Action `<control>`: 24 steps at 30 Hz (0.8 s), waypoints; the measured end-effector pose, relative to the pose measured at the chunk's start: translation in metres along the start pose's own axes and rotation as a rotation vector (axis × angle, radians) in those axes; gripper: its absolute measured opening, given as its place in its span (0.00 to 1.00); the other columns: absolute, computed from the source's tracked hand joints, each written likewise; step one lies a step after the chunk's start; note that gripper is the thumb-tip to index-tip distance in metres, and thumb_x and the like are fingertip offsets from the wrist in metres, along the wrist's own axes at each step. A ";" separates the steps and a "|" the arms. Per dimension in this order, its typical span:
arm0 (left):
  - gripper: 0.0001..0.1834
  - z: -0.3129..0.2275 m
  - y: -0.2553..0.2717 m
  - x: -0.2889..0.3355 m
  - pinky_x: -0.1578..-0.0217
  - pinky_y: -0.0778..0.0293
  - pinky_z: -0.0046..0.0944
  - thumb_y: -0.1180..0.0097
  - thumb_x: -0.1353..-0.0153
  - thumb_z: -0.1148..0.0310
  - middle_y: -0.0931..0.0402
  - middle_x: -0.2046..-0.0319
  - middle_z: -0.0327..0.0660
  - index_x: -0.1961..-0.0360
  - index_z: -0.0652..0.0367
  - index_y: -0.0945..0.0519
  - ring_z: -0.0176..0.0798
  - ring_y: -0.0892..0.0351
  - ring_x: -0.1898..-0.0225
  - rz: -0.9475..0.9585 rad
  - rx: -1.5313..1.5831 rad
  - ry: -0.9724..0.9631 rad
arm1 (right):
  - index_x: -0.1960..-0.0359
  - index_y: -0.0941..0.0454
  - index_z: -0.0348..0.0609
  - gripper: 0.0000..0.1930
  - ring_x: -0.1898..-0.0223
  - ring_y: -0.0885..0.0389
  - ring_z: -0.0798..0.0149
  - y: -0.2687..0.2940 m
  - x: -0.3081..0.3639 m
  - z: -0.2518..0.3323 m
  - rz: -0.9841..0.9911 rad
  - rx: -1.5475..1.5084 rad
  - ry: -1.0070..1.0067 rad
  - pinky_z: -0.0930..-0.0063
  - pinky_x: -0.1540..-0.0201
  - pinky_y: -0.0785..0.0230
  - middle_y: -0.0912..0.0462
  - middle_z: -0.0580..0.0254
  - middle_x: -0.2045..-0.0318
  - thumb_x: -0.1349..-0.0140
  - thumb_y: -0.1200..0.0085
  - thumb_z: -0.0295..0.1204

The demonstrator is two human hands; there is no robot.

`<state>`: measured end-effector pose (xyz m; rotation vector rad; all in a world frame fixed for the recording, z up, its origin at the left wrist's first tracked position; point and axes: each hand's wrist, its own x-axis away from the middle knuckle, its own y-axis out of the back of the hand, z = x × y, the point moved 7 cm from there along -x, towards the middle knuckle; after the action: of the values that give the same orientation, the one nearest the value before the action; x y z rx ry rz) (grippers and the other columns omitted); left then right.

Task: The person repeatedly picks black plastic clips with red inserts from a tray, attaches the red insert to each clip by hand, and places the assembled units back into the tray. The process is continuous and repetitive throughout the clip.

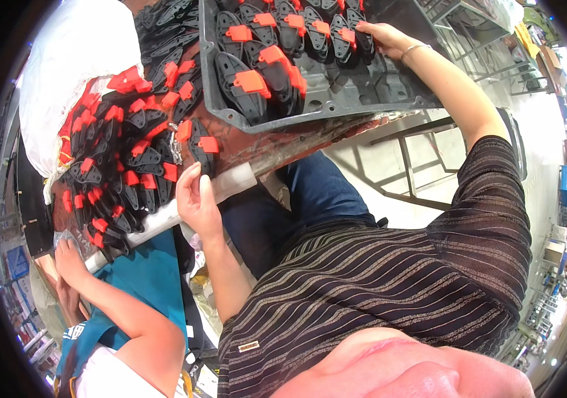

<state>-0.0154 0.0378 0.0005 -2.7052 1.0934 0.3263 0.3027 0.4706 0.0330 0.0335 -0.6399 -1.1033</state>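
Note:
My left hand (197,199) is at the table's edge, its fingers pinching the lower end of a black plastic part with a red tab (202,149). This part lies at the rim of a large heap of the same parts (121,156). My right hand (384,36) reaches into a grey plastic tray (356,89) and grips the end part (363,30) of a row of black and red parts standing in its slots. Several more of these parts (257,69) fill the tray's left side.
A white sack (74,66) lies behind the heap. A co-worker in a teal top (144,278) sits at my left, one hand (70,259) on the table's pale edge strip (230,182). Metal frames (416,179) stand on the floor to the right.

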 end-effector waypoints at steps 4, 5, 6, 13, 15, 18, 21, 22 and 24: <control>0.13 -0.002 0.018 0.008 0.44 0.32 0.36 0.50 0.42 0.87 0.26 0.51 0.46 0.55 0.69 0.25 0.37 0.26 0.49 -0.065 0.017 0.006 | 0.52 0.23 0.49 0.19 0.59 0.24 0.70 0.017 -0.033 0.013 -0.051 0.190 0.085 0.76 0.58 0.36 0.20 0.68 0.58 0.38 0.47 0.47; 0.14 0.000 0.018 0.007 0.44 0.33 0.35 0.50 0.42 0.86 0.26 0.51 0.45 0.54 0.68 0.25 0.37 0.26 0.49 -0.070 0.036 0.027 | 0.48 0.25 0.46 0.24 0.52 0.24 0.65 0.016 -0.019 0.026 -0.179 0.267 0.168 0.73 0.51 0.35 0.21 0.62 0.52 0.38 0.47 0.48; 0.15 0.000 0.021 0.009 0.45 0.32 0.35 0.50 0.41 0.86 0.26 0.51 0.45 0.53 0.67 0.26 0.36 0.26 0.48 -0.079 0.051 0.090 | 0.42 0.30 0.43 0.29 0.44 0.30 0.59 0.010 0.011 0.053 -0.188 0.395 0.198 0.70 0.44 0.38 0.26 0.57 0.45 0.40 0.45 0.48; 0.27 -0.146 0.017 0.007 0.52 0.30 0.45 0.46 0.48 0.83 0.34 0.55 0.41 0.46 0.58 0.32 0.36 0.34 0.56 0.053 0.227 -0.326 | 0.55 0.23 0.37 0.12 0.57 0.22 0.67 -0.109 0.271 0.148 -0.306 0.429 1.397 0.75 0.54 0.31 0.19 0.59 0.57 0.42 0.46 0.20; 0.28 -0.215 0.002 0.017 0.53 0.31 0.46 0.48 0.48 0.84 0.36 0.53 0.42 0.45 0.53 0.32 0.37 0.35 0.55 0.244 0.271 -0.522 | 0.60 0.22 0.36 0.15 0.62 0.20 0.58 -0.164 0.324 0.127 -0.025 0.540 1.622 0.71 0.59 0.29 0.18 0.56 0.62 0.51 0.43 0.16; 0.26 -0.276 -0.022 0.017 0.53 0.31 0.44 0.48 0.49 0.83 0.35 0.53 0.42 0.47 0.54 0.31 0.38 0.34 0.55 0.551 0.322 -0.647 | 0.61 0.21 0.41 0.15 0.65 0.20 0.52 -0.244 0.347 0.114 0.203 0.565 1.484 0.68 0.62 0.27 0.19 0.58 0.66 0.53 0.39 0.24; 0.24 -0.298 -0.034 0.053 0.53 0.31 0.43 0.48 0.49 0.82 0.35 0.54 0.42 0.49 0.54 0.29 0.38 0.34 0.55 0.637 0.225 -0.707 | 0.53 0.26 0.45 0.22 0.58 0.23 0.51 -0.308 0.311 0.088 0.142 0.557 1.348 0.63 0.60 0.27 0.23 0.57 0.59 0.51 0.38 0.33; 0.24 -0.300 -0.038 0.055 0.53 0.31 0.43 0.48 0.49 0.82 0.35 0.54 0.42 0.50 0.54 0.29 0.38 0.34 0.55 0.665 0.226 -0.708 | 0.50 0.28 0.47 0.25 0.55 0.24 0.51 -0.323 0.291 0.083 0.080 0.580 1.281 0.61 0.58 0.27 0.25 0.56 0.55 0.51 0.37 0.35; 0.22 -0.301 -0.046 0.053 0.53 0.31 0.42 0.48 0.49 0.82 0.34 0.54 0.41 0.51 0.54 0.28 0.38 0.33 0.55 0.698 0.215 -0.691 | 0.43 0.31 0.44 0.30 0.51 0.25 0.46 -0.347 0.259 0.071 -0.058 0.666 1.194 0.60 0.51 0.29 0.26 0.53 0.47 0.47 0.38 0.41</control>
<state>0.0922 -0.0465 0.2779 -1.7030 1.6402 1.0685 0.0591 0.1112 0.0959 1.1961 0.1165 -0.6944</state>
